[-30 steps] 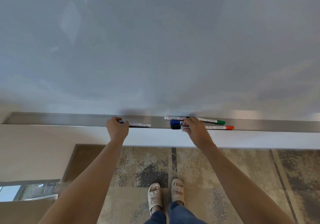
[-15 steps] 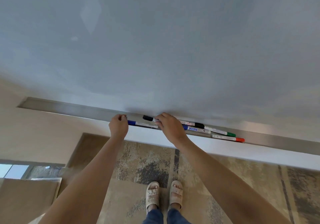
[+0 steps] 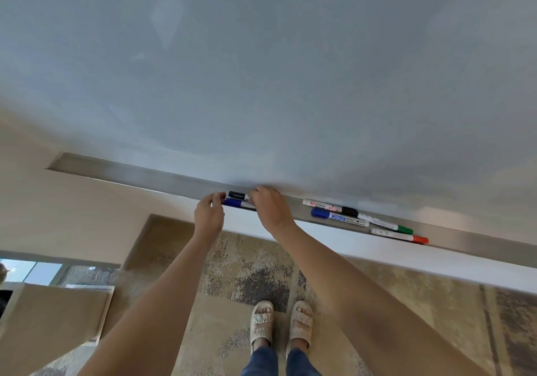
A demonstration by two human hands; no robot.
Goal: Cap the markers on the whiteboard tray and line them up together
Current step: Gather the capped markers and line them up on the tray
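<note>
Metal whiteboard tray [image 3: 139, 173] crosses mid-frame; left hand [image 3: 208, 216] pinches the blue-capped marker [image 3: 236, 203], right hand [image 3: 268, 208] grips the black-capped marker [image 3: 237, 194].

1. A single head-worn wide-angle view, close to the whiteboard [image 3: 261, 70], looks forward and steeply down.
2. The tray [image 3: 145, 173] slants across mid-frame at arm's reach.
3. The rug [image 3: 232, 274] fills the bottom.

We see six capped markers lying flat in the metal tray [image 3: 162, 176]. A black-capped marker [image 3: 236, 194] and blue-capped marker [image 3: 234, 202] lie side by side. Four others [image 3: 363, 221] lie well apart, rightward.
</note>
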